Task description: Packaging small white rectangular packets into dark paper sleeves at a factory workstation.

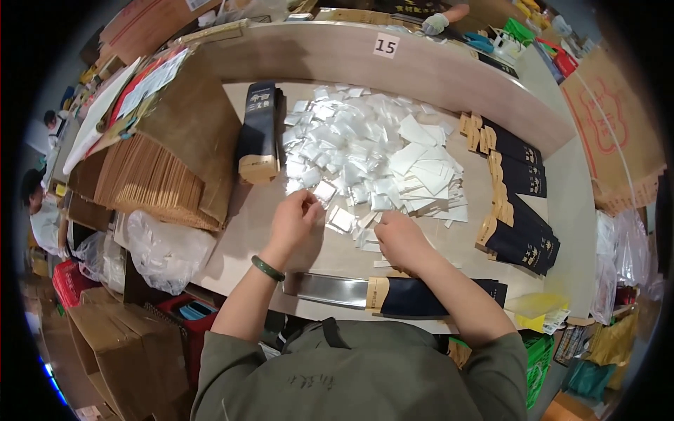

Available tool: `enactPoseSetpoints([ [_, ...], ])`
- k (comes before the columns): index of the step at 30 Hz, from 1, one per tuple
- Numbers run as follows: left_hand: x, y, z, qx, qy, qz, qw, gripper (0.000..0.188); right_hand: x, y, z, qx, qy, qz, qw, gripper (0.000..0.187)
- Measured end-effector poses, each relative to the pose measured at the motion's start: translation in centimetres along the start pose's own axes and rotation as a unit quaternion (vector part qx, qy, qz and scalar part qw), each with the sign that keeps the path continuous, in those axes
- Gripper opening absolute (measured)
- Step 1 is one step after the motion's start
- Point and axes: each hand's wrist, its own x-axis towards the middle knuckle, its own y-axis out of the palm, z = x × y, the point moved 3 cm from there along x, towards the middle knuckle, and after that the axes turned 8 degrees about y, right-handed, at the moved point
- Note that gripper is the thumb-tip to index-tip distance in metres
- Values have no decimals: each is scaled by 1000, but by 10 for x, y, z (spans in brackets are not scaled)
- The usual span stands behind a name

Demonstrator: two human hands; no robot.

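A heap of small clear plastic packets [344,133] covers the middle of the table, with flat white paper packets [425,168] along its right side. At the heap's near left edge, my left hand [295,221] is closed in a pinch at the corner of a small silvery-white packet [324,191]. My right hand [401,242] is curled closed beside the near packets; its fingertips are hidden, and what they hold cannot be made out. Between them lie loose packets [342,219]. Below the hands, a dark blue and tan sleeve [407,296] lies by a metal tray [326,288].
Dark sleeves with tan ends [519,235] lie in overlapping rows at the right. Another dark stack [260,130] stands left of the heap. A large carton of brown card pieces [151,179] and a plastic bag [168,252] flank the left. A low partition [316,56] bounds the far side.
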Motion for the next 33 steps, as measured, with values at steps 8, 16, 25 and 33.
enactPoseSetpoints([
  [8, -7, 26, -19, 112, 159, 90, 977, 29, 9, -8, 11, -35, 102, 144, 984, 11],
  [16, -110, -7, -26, -3, 145, 121, 982, 24, -14, -58, -2, 198, 87, -92, 972, 9],
  [25, -123, -60, -54, 65, 153, -64, 984, 44, -30, -19, 97, 286, -58, -39, 956, 9],
  [33, -19, -287, 16, 390, 76, -286, 872, 24, -60, 1, 117, 80, -120, -117, 983, 9],
])
